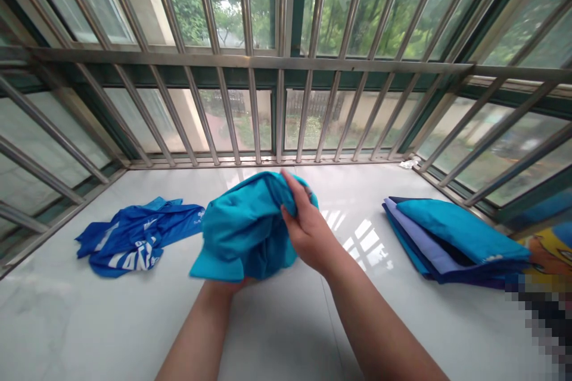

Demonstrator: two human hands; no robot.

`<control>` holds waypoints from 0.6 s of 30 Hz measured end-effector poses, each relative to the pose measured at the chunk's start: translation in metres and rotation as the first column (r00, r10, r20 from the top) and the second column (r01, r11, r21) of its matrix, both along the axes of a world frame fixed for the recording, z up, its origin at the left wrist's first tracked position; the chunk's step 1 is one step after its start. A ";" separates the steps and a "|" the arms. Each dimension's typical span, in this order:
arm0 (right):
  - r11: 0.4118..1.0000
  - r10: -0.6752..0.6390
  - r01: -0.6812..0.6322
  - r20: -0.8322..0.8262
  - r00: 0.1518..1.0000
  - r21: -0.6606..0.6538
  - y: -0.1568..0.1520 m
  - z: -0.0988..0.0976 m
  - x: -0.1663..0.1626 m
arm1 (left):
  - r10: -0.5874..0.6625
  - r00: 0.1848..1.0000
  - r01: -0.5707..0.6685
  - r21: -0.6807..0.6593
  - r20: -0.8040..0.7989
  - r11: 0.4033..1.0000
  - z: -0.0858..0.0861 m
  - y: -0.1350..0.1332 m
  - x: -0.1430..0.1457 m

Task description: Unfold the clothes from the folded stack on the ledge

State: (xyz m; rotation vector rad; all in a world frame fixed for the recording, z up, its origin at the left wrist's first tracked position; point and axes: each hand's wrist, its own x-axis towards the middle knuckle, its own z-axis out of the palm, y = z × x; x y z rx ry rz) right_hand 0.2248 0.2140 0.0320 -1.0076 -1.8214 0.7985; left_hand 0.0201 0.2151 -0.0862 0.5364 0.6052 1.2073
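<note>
A bunched turquoise shirt [250, 220] is held up in front of me, over the white marble surface. What looks like a short sleeve hangs at its lower left. My right hand [306, 220] grips the shirt's right edge, thumb and fingers closed on the fabric. Only a sliver of my left hand [245, 287] shows below the cloth; its fingers are hidden under or inside the shirt. To the left, a crumpled blue shirt [138, 238] with white print lies on the surface. At right sits a stack of folded clothes [460, 238], turquoise on top, with lilac and navy layers beneath.
The marble surface [286, 333] ends at windows behind metal bars [277, 62] on the left, front and right. A small crumpled white scrap [409, 164] lies by the far right corner. A yellow and blue printed item [552, 253] stands at the right edge.
</note>
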 end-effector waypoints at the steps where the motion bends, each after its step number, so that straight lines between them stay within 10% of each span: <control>1: 0.998 0.045 -0.049 0.144 0.989 0.027 -0.001 0.000 -0.001 | -0.057 0.998 0.057 0.017 0.017 0.998 -0.005 -0.002 -0.001; 6: 0.994 0.107 -0.102 0.643 0.758 -0.045 0.002 -0.015 -0.005 | -0.099 0.995 0.099 0.001 -0.007 0.995 -0.025 -0.007 -0.011; 14: 0.953 -0.054 0.289 0.888 0.456 -0.090 0.024 -0.024 0.008 | -0.230 0.971 0.237 0.166 -0.058 0.957 -0.009 -0.004 -0.006; 18: 0.820 -0.216 0.567 0.881 0.422 -0.070 0.036 -0.016 0.032 | -0.232 0.968 0.246 0.180 -0.097 0.952 -0.002 -0.003 -0.007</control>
